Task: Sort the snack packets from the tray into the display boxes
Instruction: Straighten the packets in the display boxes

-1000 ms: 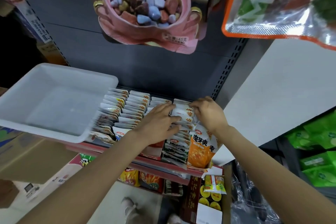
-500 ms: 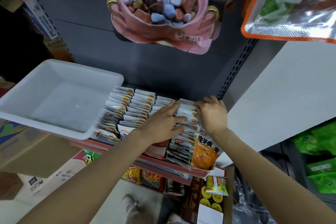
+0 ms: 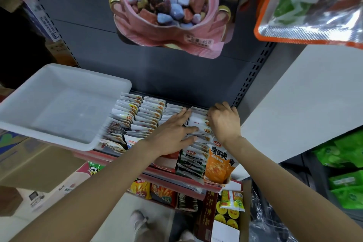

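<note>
- On a red-edged shop shelf (image 3: 163, 176), rows of small white foil snack packets (image 3: 146, 119) with orange-and-red print stand upright, packed tight in cardboard display boxes (image 3: 167, 163).
- Just left of those boxes, a shallow white plastic tray (image 3: 59, 104) sits with its near corner overlapping the leftmost row; no packets show inside it.
- At the right-hand rows, the person's left hand (image 3: 172, 133) lies flat across the packet tops, fingers straight and slightly spread.
- Beside it, against the boxes' right end, the right hand (image 3: 225, 122) curls its fingertips over the rearmost packets of the last row, pinching them.
- In front of the right hand, a larger orange packet (image 3: 218, 165) with bold characters fronts that row.
- Above the boxes hangs a pink pouch (image 3: 169, 15) of coloured stone-shaped sweets.
</note>
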